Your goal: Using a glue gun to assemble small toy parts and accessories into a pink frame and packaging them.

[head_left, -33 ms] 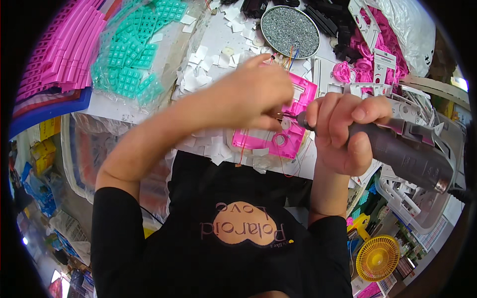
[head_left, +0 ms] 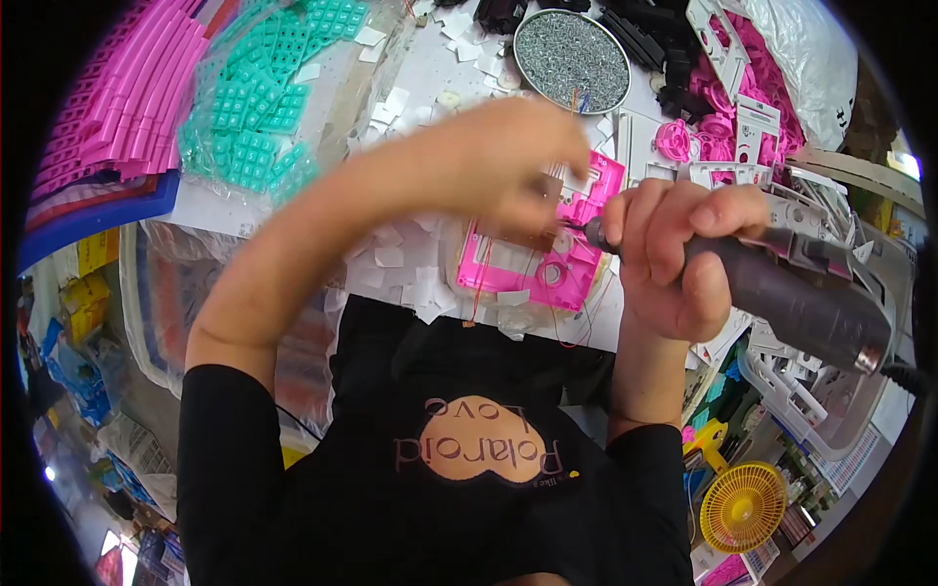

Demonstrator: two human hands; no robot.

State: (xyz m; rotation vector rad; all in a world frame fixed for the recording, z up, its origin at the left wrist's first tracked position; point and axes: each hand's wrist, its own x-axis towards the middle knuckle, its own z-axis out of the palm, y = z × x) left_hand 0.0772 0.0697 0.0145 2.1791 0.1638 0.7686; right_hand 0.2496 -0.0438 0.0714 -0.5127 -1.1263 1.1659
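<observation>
A pink plastic casing (head_left: 582, 285) lies on the table in front of me, with thin wires coming from it. My left hand (head_left: 513, 161), smeared by motion, is over its left part. The fingers are closed on a brown circuit board (head_left: 535, 236) above the casing; much of the board is hidden by the hand. My right hand (head_left: 674, 249) is wrapped round a dark electric screwdriver (head_left: 806, 308). The tool is tilted nearly flat, its bit pointing left toward the casing, close to the left fingers. Whether the bit touches anything, I cannot tell.
A round dish of small metal screws (head_left: 572, 61) stands beyond the casing. Teal keypads (head_left: 256, 107) and stacked pink panels (head_left: 127, 93) lie at the left. White paper pieces (head_left: 391, 256) are scattered about. White plastic parts (head_left: 754, 132) crowd the right; a yellow fan (head_left: 743, 508) is below them.
My left hand has shifted slightly and turned, and the brown board now shows beneath it over the casing. The right hand and screwdriver have barely moved.
</observation>
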